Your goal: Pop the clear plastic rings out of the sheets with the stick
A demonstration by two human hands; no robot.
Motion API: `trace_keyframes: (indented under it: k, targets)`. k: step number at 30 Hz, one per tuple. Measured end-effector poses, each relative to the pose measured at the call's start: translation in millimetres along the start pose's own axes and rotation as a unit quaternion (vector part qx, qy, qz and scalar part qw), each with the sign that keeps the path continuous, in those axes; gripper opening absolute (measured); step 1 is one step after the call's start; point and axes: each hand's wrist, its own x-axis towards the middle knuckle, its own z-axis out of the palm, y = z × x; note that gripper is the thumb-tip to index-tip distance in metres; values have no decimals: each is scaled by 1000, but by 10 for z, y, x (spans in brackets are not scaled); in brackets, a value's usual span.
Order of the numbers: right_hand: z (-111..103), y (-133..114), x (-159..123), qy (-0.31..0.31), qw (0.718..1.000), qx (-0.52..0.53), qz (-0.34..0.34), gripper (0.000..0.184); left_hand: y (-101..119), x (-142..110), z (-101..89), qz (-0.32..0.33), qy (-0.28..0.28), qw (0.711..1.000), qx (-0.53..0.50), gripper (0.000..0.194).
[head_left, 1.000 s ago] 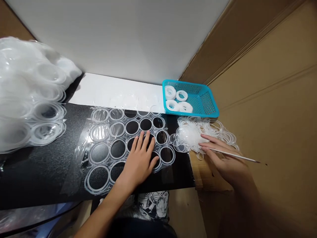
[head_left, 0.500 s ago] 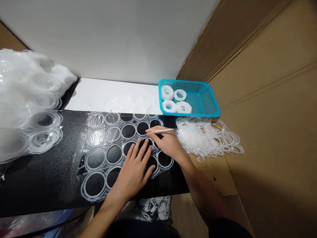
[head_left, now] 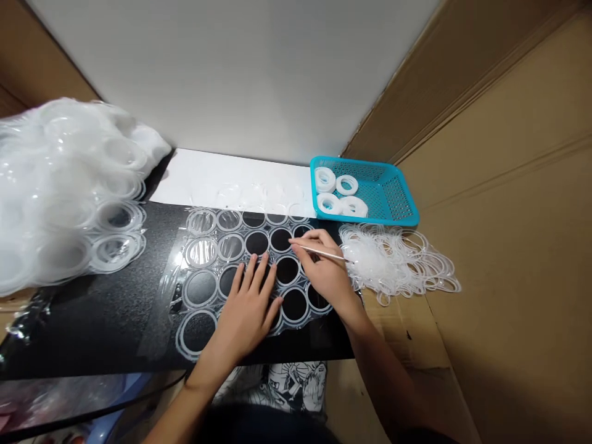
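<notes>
a slim white stick (head_left: 324,252) is pinched in the right hand (head_left: 328,271), a clear ringed plastic sheet (head_left: 269,242) covered, centre, by the splayed left hand (head_left: 245,314); loose translucent loops (head_left: 383,265) are heaped right, many rings seemingly remaining.

White-ringed clear sheet (head_left: 244,245), turquoise basket (head_left: 379,196), black tabletop (head_left: 115,314)

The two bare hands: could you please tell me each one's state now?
Left hand: open, flat on the clear plastic ring sheet.
Right hand: closed, holding a thin white stick.
</notes>
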Motion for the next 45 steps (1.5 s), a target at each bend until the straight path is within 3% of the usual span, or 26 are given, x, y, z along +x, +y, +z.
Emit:
trace_keyframes:
  k: [5,8,11,14,30,34,39,45]
  targets:
    - [513,-246,366,-207,973,73,-75,18,-101,-181,-216,50,-15,992,-112,42]
    - [804,-245,457,-250,959,120,-61,13,-287,-312,-315,-10,44,993,-112,36]
    - [935,-185,441,-242,960,130,-52,11,-478,-429,-307,-55,55,995,-69,39]
    - [942,-133,397,-226,965,108,-73,13,-568,-499,-269,-51,36,997,-49,45]
    - [946,-90,345,-221,962,82,-141,15,-513,-442,-267,-56,61,996,-33,41]
    - [926,-64,334,-237,945,30,-225,18,-455,-356,-273,-82,47,995,-8,42]
    - [952,-15,331,-208,903,-99,-364,25,-446,-333,-251,-102,38,994,-1,47]
    - [1090,-115,623,-131,874,-238,-403,29,-450,-356,-244,-95,44,995,-3,44]
